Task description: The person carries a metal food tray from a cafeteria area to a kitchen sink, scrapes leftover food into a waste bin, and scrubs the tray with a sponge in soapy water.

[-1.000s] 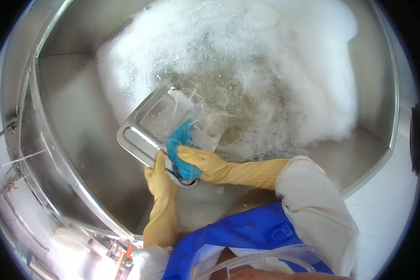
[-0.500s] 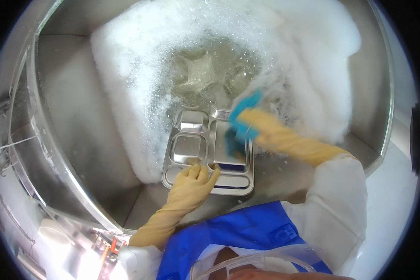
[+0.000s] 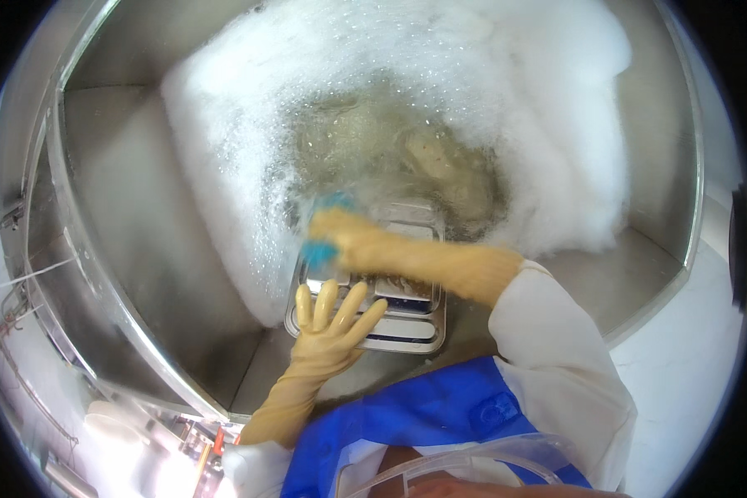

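A metal compartment tray (image 3: pixel 407 329) leans at the near side of the sink, its far edge among suds and water. My left hand (image 3: pixel 328 336), in a yellow rubber glove, is over the tray's near left part with its fingers spread. I cannot tell how firmly it presses there. Across the tray reaches my right hand (image 3: pixel 353 236), also gloved in yellow and smeared by motion. It is closed on a blue cloth (image 3: pixel 318 252) over the tray's far left compartments. Part of the tray is hidden behind my right forearm and the cloth.
Thick white suds (image 3: pixel 224 124) ring the murky water (image 3: pixel 332 145) in the large metal sink (image 3: pixel 124 207). A pale, submerged shape (image 3: pixel 440 162) shows dimly beyond the tray. Cables (image 3: pixel 17 282) hang outside the sink's left wall. A blue apron (image 3: pixel 440 398) comes close to the near edge.
My right hand has swept the blue cloth leftward across the tray. The fingers of my left hand have straightened and spread. The tray has shifted slightly toward me.
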Available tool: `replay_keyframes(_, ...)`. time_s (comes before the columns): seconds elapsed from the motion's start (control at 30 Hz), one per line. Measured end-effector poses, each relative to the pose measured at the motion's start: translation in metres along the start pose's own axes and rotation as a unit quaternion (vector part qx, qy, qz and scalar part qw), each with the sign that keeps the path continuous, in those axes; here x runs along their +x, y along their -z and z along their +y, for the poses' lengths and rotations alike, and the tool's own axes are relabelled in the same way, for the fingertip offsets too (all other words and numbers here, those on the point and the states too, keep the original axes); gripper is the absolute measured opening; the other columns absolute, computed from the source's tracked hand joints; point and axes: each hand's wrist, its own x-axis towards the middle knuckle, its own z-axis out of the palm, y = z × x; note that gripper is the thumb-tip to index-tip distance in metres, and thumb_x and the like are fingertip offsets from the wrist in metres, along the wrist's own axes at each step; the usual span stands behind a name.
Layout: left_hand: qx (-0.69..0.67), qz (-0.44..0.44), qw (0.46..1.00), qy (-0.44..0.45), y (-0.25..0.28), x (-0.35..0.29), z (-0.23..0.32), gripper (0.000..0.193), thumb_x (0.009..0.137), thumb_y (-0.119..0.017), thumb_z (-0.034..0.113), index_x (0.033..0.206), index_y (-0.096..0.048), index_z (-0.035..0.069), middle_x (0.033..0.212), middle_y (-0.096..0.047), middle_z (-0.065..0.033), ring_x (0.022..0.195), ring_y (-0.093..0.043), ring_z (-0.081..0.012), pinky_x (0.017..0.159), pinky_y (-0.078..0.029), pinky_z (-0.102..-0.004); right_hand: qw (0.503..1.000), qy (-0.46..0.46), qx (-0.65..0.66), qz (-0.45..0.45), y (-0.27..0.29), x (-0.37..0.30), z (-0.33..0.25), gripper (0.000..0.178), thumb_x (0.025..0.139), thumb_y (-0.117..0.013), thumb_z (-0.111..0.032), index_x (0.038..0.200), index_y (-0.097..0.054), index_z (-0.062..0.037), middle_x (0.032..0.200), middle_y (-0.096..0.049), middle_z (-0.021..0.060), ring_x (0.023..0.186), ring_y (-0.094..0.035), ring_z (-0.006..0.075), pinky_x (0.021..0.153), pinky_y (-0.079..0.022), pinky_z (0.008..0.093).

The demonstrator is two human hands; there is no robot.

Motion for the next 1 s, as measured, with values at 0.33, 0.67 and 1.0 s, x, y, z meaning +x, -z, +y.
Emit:
replay_keyframes(0.33, -0.054, -0.054, 0.997, 0.026, 0.03, 0.002, -0.028, 0.041, 0.075, -0.069, 0.011, 0.116, -0.066, 0.007, 0.119, -0.067, -0.0145, 0.11, -0.066, -0.0333, 0.091, -0.054, -0.0441, 0.842, -0.249, 0.359, 0.317, 0.116, -0.115, 0.069, 0.03, 0.105, -0.059, -0.03, 0.115, -0.069, -0.0043, 0.096, -0.073, 0.0045, 0.081, -0.067, 0.013, 0.072, -0.055, 0.0296)
replay_keyframes(0.67, -0.142, 0.56, 0.582, 0.573, 0.214, -0.093, -0.102, 0.032, 0.096, -0.07, 0.041, 0.103, -0.07, 0.01, 0.079, -0.062, -0.0041, 0.064, -0.058, -0.0142, 0.05, -0.043, -0.0281, 0.918, -0.218, 0.177, 0.281, 0.118, 0.05, 0.179, 0.033, 0.092, -0.071, -0.039, 0.1, -0.073, -0.0067, 0.08, -0.064, 0.0062, 0.07, -0.053, 0.0214, 0.065, -0.041, 0.0441)
replay_keyframes(1.0, -0.026, 0.455, 0.793, 0.405, 0.154, -0.068, -0.149, 0.054, 0.108, -0.052, 0.021, 0.156, -0.039, 0.0, 0.161, -0.04, -0.0197, 0.15, -0.038, -0.0298, 0.124, -0.028, -0.0393, 0.828, -0.336, 0.382, 0.235, 0.025, -0.029, 0.152, 0.029, 0.094, -0.072, -0.029, 0.099, -0.071, -0.0006, 0.083, -0.066, 0.0062, 0.074, -0.058, 0.0176, 0.068, -0.047, 0.0381)
